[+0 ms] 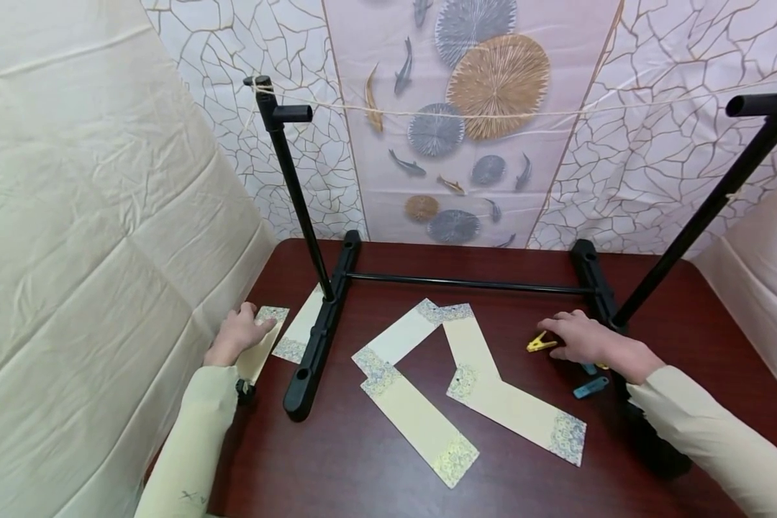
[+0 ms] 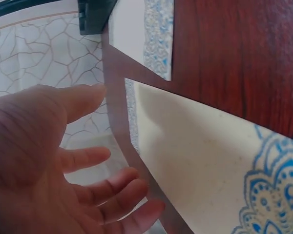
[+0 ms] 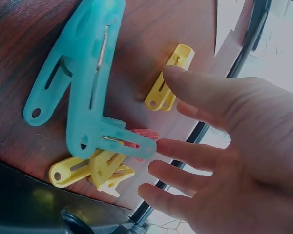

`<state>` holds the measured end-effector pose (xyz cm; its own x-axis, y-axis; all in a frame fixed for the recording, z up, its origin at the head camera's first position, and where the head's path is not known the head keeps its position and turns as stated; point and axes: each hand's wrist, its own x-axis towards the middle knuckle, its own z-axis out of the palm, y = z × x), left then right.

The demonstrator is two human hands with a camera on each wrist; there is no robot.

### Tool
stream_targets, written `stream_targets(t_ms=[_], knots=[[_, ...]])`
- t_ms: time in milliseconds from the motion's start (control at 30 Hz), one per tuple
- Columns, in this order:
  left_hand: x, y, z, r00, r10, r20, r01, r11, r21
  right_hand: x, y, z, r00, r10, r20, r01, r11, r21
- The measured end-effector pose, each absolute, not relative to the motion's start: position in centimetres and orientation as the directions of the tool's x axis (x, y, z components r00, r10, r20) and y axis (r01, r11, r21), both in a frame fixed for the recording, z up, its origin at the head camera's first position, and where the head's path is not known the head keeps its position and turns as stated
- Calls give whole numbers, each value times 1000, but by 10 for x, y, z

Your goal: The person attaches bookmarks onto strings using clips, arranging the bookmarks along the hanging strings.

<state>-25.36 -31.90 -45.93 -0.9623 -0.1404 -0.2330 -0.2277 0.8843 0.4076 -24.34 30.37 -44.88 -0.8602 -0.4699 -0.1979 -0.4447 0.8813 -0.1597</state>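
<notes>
At the left edge of the table, my left hand hovers by a cream card with patterned ends. Its thumb and fingers are spread apart over the card's side, holding nothing; blue printing shows on the card's near end. Over on the right, my right hand reaches in with loosely extended fingers beside a yellow clothespin. The thumb overlaps that clothespin in the right wrist view. Below the palm lie a teal clothespin, another teal one, more yellow ones and a red one.
A black stand, with its left upright, right upright and low crossbar, straddles the table. A string runs between the uprights' tops. Several overlapping cards lie mid-table; another card lies by the left foot.
</notes>
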Motion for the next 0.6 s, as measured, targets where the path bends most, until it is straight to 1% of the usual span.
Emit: stream_targets(t_ms=[167,333,600], knots=[[-252,-319,-463,-945,-183,-272,-279,885,372,-241,304,-450,-861,-458,-222,-433,888,-153],[-253,-317,-468,-940,-180,-289,-273,906,323,-239,306,-452,-857,-455,-241,-442,891,-108],[-255,-318,-466,-931,-215,-295,-296,918,264,-242,303,-455,-862,-469,-193,-468,882,-55]])
